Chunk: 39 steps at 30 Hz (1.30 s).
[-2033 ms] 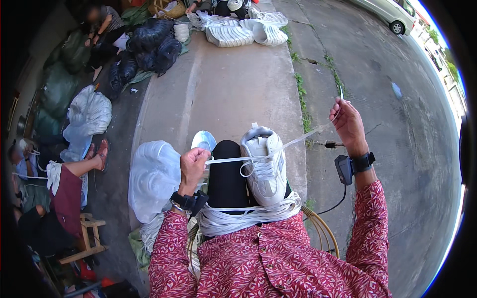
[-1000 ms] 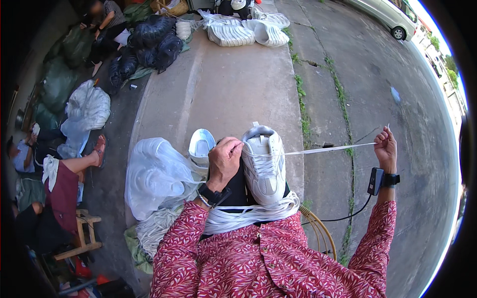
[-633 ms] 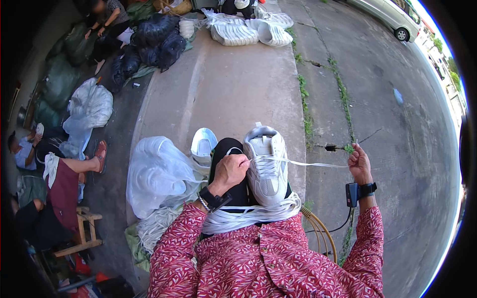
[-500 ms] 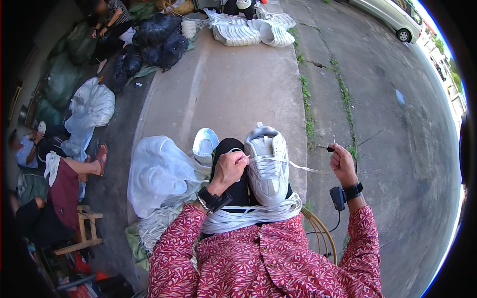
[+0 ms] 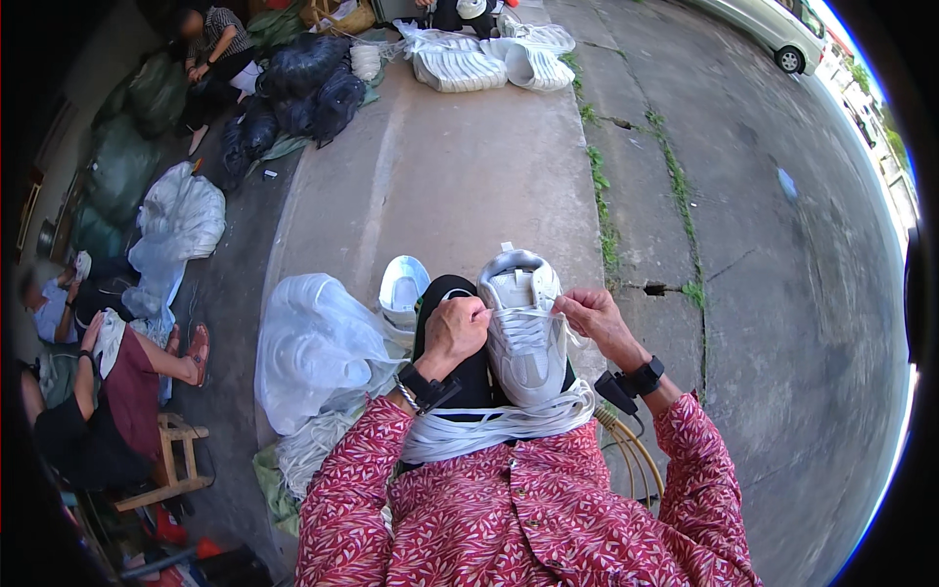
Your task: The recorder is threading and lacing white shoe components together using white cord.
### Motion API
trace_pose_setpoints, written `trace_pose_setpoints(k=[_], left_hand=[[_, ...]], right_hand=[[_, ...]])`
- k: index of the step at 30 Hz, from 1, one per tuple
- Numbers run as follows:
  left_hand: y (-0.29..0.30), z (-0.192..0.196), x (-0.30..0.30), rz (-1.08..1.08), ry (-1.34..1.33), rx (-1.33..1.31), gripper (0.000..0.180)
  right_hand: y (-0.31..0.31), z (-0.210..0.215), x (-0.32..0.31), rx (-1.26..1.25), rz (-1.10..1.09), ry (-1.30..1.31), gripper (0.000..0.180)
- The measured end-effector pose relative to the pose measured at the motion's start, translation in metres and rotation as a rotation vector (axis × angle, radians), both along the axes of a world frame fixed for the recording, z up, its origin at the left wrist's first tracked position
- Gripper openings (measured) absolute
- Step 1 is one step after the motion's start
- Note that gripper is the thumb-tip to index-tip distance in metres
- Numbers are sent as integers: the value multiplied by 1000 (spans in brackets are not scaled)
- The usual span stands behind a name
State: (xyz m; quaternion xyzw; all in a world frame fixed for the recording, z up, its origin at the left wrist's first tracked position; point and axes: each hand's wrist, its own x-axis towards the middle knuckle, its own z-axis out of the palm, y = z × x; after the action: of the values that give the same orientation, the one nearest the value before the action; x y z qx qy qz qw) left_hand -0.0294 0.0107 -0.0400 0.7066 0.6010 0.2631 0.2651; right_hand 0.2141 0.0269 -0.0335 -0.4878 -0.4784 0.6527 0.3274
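Observation:
A white and grey sneaker [image 5: 528, 364] rests on my lap, toe toward me. Its white shoelace [image 5: 526, 329] crosses the tongue through several eyelets. My left hand [image 5: 457, 331] is closed in a pinch on the lace at the shoe's left side. My right hand [image 5: 591, 317] pinches the lace by the upper right eyelets, with a loop of it hanging below the fingers. A bundle of loose white laces [image 5: 489, 430] lies across my lap below the toe.
To the left are a white shoe [image 5: 403, 293] and a translucent plastic bag [image 5: 315, 357]. Yellow hoops [image 5: 641, 458] stand by my right side. Strings of white shoes [image 5: 455, 67] lie ahead. Other people sit at left near a wooden stool [image 5: 176, 460] and black bags [image 5: 311, 73].
My right hand has moved left, from out beside the shoe to its upper eyelets, and the stretched lace has gone slack. My left hand has stayed nearly in place.

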Motion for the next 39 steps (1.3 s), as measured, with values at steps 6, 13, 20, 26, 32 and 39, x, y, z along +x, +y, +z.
trace_pose_setpoints(k=[6, 13, 20, 26, 32, 39], left_hand=[[0, 33, 19, -41, 287, 49, 17], [10, 28, 8, -119, 233, 9, 17], [9, 16, -14, -69, -99, -58, 13], [8, 15, 1, -44, -47, 117, 11], [11, 32, -3, -126, 38, 307, 20], [24, 30, -20, -363, 176, 296, 27]], right_hand=[[2, 6, -8, 109, 46, -208, 22], [15, 10, -13, 262, 92, -405, 21], [24, 20, -28, 644, 220, -706, 19], [38, 43, -23, 686, 99, -608, 14], [33, 18, -60, 1033, 309, -512, 16], [26, 15, -71, 1068, 351, -596, 20]])
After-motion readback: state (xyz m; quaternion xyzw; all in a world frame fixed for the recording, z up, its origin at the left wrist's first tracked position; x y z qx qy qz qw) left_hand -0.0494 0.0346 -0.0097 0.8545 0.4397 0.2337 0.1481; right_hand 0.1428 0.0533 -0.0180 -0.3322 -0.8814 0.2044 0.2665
